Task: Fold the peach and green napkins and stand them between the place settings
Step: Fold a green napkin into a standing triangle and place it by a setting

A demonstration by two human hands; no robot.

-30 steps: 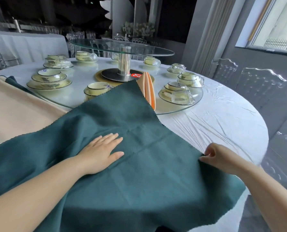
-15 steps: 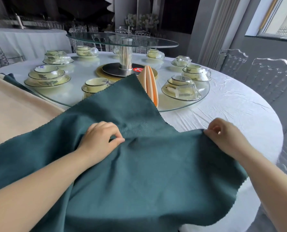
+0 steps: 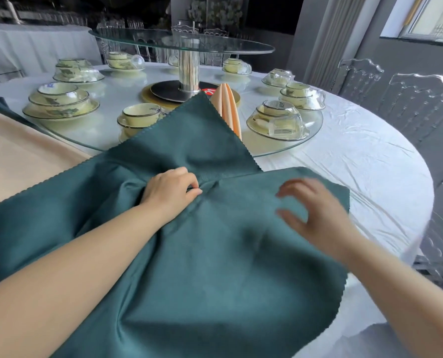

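A large dark green napkin lies spread over the near edge of the round table, its far corner pointing at the glass turntable. My left hand pinches a bunch of the green cloth near its middle. My right hand hovers blurred over a flap of the napkin folded in from the right, fingers spread, holding nothing. A folded peach napkin stands upright on the turntable behind the green corner. A flat peach napkin lies at the left.
A glass turntable carries several yellow-green place settings, such as a wrapped set at right and stacked bowls at left. A raised glass tier on a metal post stands at centre. Clear chairs line the right side.
My right hand brought the napkin's right corner in toward the middle and let go of it. My left hand went from lying flat to pinching the cloth.
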